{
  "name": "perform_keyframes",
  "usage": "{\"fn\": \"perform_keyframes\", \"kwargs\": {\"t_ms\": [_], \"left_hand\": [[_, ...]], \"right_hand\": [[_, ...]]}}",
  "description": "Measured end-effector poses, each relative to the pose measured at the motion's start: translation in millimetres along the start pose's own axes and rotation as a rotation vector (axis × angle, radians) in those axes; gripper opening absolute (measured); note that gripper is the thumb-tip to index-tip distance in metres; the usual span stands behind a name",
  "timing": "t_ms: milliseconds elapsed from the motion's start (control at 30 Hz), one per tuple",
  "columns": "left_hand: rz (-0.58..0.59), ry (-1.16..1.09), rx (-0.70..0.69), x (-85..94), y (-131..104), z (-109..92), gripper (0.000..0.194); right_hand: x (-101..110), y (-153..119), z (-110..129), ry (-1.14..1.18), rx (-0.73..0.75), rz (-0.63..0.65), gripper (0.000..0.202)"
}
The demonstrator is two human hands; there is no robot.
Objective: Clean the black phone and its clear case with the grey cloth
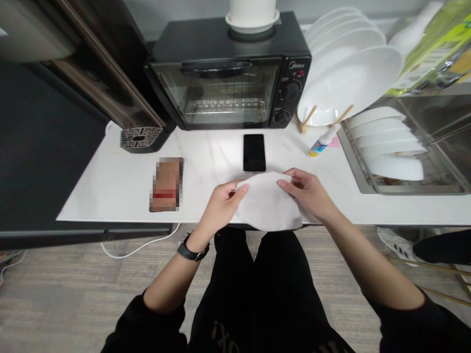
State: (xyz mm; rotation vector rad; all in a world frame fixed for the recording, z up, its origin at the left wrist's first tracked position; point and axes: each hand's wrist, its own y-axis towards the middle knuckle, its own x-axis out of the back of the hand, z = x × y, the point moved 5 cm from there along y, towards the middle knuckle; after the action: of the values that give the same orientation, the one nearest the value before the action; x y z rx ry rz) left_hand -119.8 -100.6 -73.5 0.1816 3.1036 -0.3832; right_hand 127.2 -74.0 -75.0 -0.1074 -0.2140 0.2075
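Observation:
A white cloth [270, 203] hangs between my two hands at the front edge of the white counter [209, 162]. My left hand [222, 203] pinches its upper left edge, thumb on top. On the other side, my right hand [305, 191] grips the upper right edge between thumb and fingers. The fingers behind the cloth are partly hidden. Just beyond the cloth lies a black phone [254, 153]. A pixelated flat brown item [167, 185] rests to the left of my left hand.
Behind the phone stands a black toaster oven [228, 78] with a white pot [252, 12] on top. Right of it are white plates [353, 81], a small spray bottle [324, 140] and a sink [355, 162] holding bowls [393, 147]. A dispenser's drip tray [141, 138] is at left.

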Motion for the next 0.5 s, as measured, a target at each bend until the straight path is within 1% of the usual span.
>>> {"fn": "perform_keyframes", "kwargs": {"t_ms": [33,100,167,233,267,367,400,433,467,500], "left_hand": [[-0.018,0.142,-0.044,1.5,10,0,0.025],[-0.008,0.355,-0.071,1.5,28,3,0.026],[-0.025,0.487,-0.12,2.0,38,4,0.02],[-0.075,0.573,-0.184,3.4,40,-1,0.009],[-0.113,0.617,-0.218,4.4,38,-4,0.011],[-0.25,0.805,-0.336,7.7,23,-14,0.033],[-0.27,0.885,-0.398,7.2,16,-17,0.037],[-0.252,0.963,-0.467,5.2,9,-17,0.038],[-0.189,1.027,-0.544,1.9,2,-16,0.037],[-0.101,1.076,-0.616,-1.5,-4,-14,0.033]], "right_hand": [[0,6,-4,-0.12,0.033,-0.056,0.043],[-1,14,-8,-0.306,0.094,-0.126,0.035],[-1,18,-9,-0.44,0.127,-0.163,0.026],[-1,18,-8,-0.56,0.14,-0.187,0.024],[-1,17,-7,-0.617,0.146,-0.194,0.027],[-1,12,-4,-0.755,0.192,-0.222,0.039],[-1,9,-2,-0.788,0.223,-0.243,0.041],[-1,6,0,-0.814,0.261,-0.263,0.04],[-1,3,2,-0.834,0.303,-0.274,0.038],[-2,1,3,-0.848,0.345,-0.27,0.035]]}}
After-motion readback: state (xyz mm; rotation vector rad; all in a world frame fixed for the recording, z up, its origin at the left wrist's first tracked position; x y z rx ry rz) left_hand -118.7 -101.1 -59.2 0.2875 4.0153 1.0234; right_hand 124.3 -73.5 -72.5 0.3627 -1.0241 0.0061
